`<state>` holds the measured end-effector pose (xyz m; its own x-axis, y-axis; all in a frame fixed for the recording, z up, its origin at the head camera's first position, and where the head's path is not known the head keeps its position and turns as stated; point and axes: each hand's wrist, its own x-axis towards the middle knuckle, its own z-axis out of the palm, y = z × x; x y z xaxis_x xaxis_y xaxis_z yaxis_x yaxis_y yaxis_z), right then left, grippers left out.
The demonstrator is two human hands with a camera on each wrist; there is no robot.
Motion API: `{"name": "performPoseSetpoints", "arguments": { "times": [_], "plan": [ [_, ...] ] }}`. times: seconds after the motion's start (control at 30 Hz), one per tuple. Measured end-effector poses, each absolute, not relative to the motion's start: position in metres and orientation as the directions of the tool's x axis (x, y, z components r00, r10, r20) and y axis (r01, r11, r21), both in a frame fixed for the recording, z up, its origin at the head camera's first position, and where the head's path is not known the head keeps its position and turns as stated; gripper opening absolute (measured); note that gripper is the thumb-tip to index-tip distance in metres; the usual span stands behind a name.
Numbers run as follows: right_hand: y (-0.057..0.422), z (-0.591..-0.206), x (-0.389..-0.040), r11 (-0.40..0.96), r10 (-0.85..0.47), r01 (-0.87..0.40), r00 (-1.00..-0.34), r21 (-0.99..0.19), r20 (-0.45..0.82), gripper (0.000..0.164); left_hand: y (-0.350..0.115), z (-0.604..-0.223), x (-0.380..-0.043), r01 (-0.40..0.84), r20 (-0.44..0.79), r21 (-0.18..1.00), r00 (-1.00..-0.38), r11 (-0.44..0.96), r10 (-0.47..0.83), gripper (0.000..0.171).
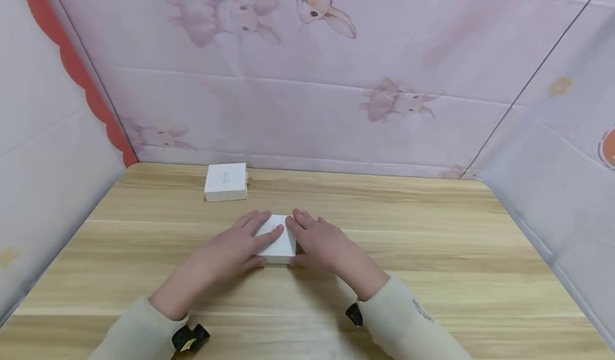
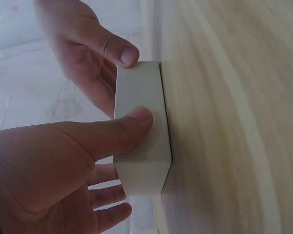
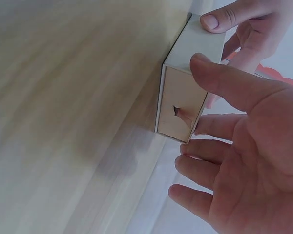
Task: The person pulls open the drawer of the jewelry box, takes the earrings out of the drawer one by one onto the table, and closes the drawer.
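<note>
"Head view: where is the item?"

"The white box (image 1: 282,248) lies flat on the wooden table (image 1: 432,232), between the left hand (image 1: 223,254) and the right hand (image 1: 326,245). A second white box (image 1: 226,182) stands farther back and to the left, well apart from both hands."

"Grip?"

"Left hand: fingers spread, one laid across the top, thumb at the near side. Right hand: fingertips at the far right corner, thumb at the near right corner."

"Left wrist view?"

"The left thumb presses the long near side, with fingers beyond the box; the hand spans its width and has hold of it. The right thumb bears on the same side, at the other end."

"Right wrist view?"

"The right hand spans the box likewise, lightly, fingers part bent; whether every fingertip touches, I cannot tell. An inset tan panel (image 3: 172,90) with a small tab (image 3: 183,114) faces its palm."
</note>
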<state>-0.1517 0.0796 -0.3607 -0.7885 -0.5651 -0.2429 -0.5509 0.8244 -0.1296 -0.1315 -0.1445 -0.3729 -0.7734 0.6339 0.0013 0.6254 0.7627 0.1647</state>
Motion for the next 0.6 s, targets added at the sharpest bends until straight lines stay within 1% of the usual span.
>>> {"name": "performPoseSetpoints", "arguments": {
  "times": [0.17,0.3,0.4,0.53,0.6],
  "plan": [
    [0.088,-0.36,-0.147,0.823,-0.568,-0.549,-0.794,-0.143,-0.217,0.083,-0.138,-0.372,-0.129,0.641,0.008,0.149,-0.763,0.753,0.647,0.07],
    [0.094,-0.36,-0.141,0.827,-0.562,-0.543,-0.801,-0.143,-0.207,0.082,-0.131,-0.374,-0.126,0.633,-0.045,0.131,-0.765,0.763,0.642,0.069],
    [0.102,-0.359,-0.136,0.838,-0.546,-0.527,-0.811,-0.142,-0.212,0.081,-0.122,-0.375,-0.125,0.641,-0.075,0.133,-0.754,0.756,0.653,0.068],
    [0.112,-0.356,-0.132,0.843,-0.537,-0.511,-0.815,-0.168,-0.216,0.082,-0.112,-0.373,-0.123,0.665,-0.076,0.134,-0.732,0.735,0.677,0.067],
    [0.116,-0.355,-0.131,0.839,-0.542,-0.51,-0.814,-0.188,-0.21,0.083,-0.108,-0.372,-0.122,0.673,-0.072,0.112,-0.728,0.731,0.682,0.067]
  ]
}}
